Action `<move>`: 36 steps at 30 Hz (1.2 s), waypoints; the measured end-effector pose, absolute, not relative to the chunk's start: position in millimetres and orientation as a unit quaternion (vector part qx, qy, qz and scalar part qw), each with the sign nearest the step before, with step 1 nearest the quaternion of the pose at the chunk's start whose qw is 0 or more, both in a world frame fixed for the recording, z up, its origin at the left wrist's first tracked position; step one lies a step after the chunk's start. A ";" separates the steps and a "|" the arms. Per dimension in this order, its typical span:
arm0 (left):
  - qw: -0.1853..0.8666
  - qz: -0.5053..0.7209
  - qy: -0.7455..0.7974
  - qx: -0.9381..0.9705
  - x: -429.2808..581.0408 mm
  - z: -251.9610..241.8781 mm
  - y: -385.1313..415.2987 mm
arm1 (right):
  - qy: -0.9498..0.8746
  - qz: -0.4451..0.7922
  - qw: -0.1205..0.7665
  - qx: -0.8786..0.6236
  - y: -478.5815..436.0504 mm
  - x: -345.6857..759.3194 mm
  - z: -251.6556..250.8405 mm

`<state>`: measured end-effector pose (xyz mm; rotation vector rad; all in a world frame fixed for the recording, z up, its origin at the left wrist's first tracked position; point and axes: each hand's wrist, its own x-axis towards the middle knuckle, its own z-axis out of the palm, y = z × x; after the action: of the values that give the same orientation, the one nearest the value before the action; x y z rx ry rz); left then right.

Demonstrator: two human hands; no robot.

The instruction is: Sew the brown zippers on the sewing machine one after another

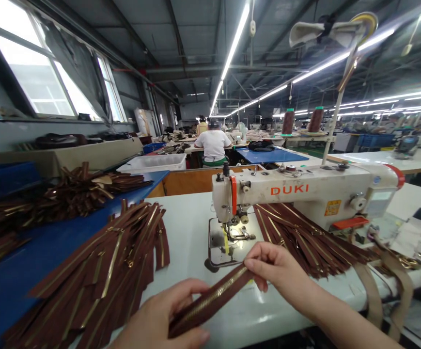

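Holding a brown zipper strip [217, 293] with gold teeth between left hand [170, 312] and right hand [273, 265], at the near middle of the scene, before a white sewing machine [297, 190]. Pinching its far right end between right thumb and fingers; curling the left around its near left part. Slanting it from near left to far right over a pale counter [186, 218], just near of the metal needle plate [217, 254]. Cannot tell whether touching the counter beneath. At left, beside a loose zipper pile [123, 266], reaching over a blue counter [59, 242]; at right, beside another pile [304, 237], fanned out under the machine's arm. Farther right, near beige straps [372, 295] hanging over the near edge. Far beyond, facing maroon thread cones [288, 122] and a person in a white top [213, 146].
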<state>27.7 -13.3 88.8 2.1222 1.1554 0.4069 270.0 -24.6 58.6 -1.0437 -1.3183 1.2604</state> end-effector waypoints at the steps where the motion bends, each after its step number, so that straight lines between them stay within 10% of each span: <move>1: 0.282 0.153 0.451 0.833 16.1 85.8 -10.1 | -0.538 0.523 0.497 -0.436 -15.4 268.4 55.5; 12: -0.164 0.099 0.303 0.934 13.8 26.3 46.0 | -0.539 0.532 0.370 -0.538 68.4 241.2 13.4; 36: 0.108 0.272 0.292 0.910 78.2 13.4 68.3 | -0.789 0.213 0.355 -0.454 62.6 278.8 11.5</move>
<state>78.2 68.3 13.4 2.6784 0.8605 0.8008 278.8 62.6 11.5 -1.1737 -2.0393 0.5497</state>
